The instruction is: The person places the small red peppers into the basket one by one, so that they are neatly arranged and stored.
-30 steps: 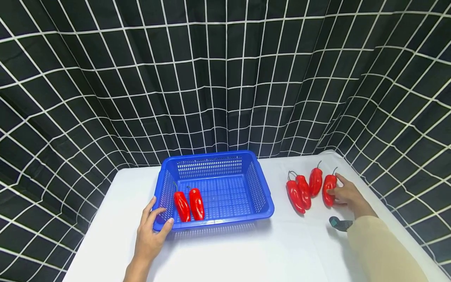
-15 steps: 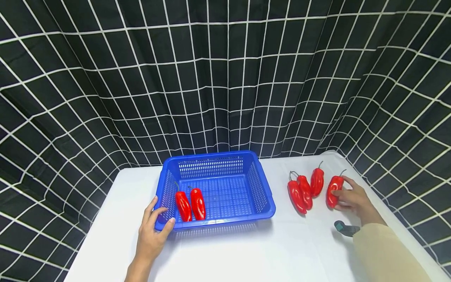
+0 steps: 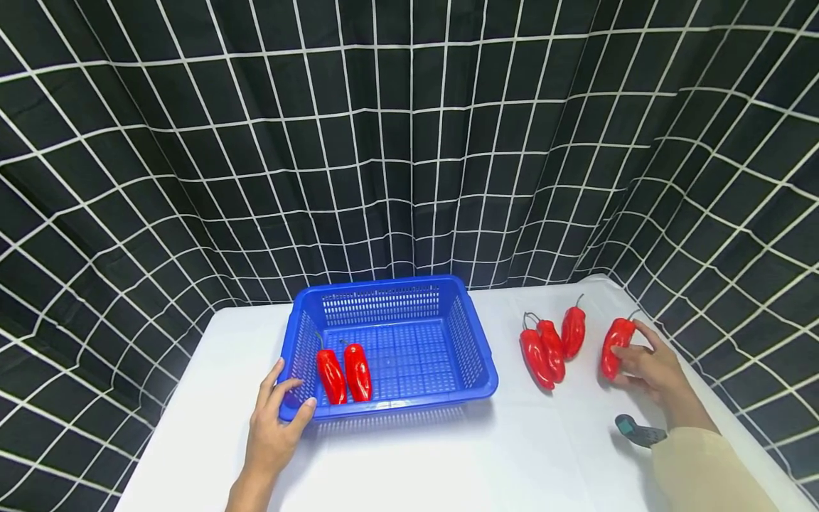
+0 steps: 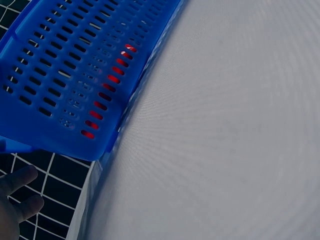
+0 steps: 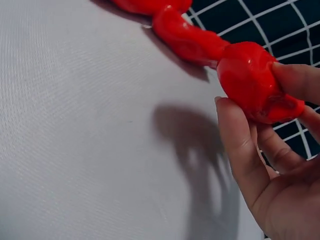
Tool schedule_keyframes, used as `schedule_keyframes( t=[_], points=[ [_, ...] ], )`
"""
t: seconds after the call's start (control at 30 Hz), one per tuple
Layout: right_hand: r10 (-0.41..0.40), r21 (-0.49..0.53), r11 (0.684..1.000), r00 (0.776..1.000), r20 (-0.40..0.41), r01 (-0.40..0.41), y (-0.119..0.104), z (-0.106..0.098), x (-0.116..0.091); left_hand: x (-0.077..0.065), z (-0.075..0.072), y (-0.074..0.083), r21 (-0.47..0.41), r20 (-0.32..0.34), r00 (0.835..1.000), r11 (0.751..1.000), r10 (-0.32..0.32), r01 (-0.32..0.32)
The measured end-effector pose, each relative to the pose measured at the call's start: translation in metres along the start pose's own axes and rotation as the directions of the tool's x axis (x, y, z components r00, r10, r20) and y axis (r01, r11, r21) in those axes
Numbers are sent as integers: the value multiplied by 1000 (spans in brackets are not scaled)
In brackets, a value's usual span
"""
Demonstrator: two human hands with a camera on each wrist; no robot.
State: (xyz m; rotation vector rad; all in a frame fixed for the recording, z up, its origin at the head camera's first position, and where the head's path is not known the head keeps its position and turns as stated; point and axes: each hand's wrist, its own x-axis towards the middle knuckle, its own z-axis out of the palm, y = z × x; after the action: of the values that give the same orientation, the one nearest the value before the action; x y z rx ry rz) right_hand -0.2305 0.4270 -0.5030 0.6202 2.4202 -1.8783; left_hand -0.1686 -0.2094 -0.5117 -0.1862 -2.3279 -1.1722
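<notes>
My right hand [image 3: 654, 366] pinches a red chili pepper [image 3: 617, 347] between thumb and fingers at the table's right side. In the right wrist view that same chili pepper [image 5: 247, 80] is seen end-on, its shadow falling apart from it on the cloth. Spread loosely at the front left corner of a blue plastic basket [image 3: 409, 400], my left hand [image 3: 270, 427] touches the rim with its fingers and thumb. Two red chili peppers [image 3: 331, 377] lie inside, at the basket's left end. Through the slots of the basket wall [image 4: 55, 100], red shows in the left wrist view.
Three more red chili peppers [image 3: 537, 357] lie on the white tablecloth [image 3: 435, 462] between basket and right hand. A dark curved piece with a green tip [image 3: 633, 430] sticks out by my right wrist. Black gridded curtain [image 3: 409, 142] surrounds the back and sides.
My right hand has shifted rightward with the chili pepper in its grip, widening the gap to the other three. The left hand and the basket hold their place.
</notes>
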Motion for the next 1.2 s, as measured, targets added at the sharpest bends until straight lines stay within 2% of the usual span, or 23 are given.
schedule_keyframes(
  t=[0.17,0.33,0.47,0.57,0.77,1.03,1.2],
  points=[
    [-26,52,998,1000,7,26,-7,-4,-8,0,-1,0,5,1,1000,1000,1,-1],
    [-9,139,990,1000,4,9,-12,-6,-21,-1,0,0,10,5,1000,1000,4,-4],
    [-6,235,972,1000,5,4,-17,-6,-32,-1,0,-1,9,3,1000,1000,4,-4],
    [-35,282,959,999,3,32,-22,-5,-37,0,0,-1,19,5,1000,1000,-5,5],
    [-114,309,944,993,-9,111,-33,0,-50,-1,0,-1,20,15,1000,1000,-23,23],
    [-157,261,950,985,-65,169,-48,12,-68,-1,0,0,20,22,999,999,-27,26],
    [-200,285,934,976,-82,215,-55,18,-78,-1,0,1,13,24,999,1000,-28,28]
  ],
)
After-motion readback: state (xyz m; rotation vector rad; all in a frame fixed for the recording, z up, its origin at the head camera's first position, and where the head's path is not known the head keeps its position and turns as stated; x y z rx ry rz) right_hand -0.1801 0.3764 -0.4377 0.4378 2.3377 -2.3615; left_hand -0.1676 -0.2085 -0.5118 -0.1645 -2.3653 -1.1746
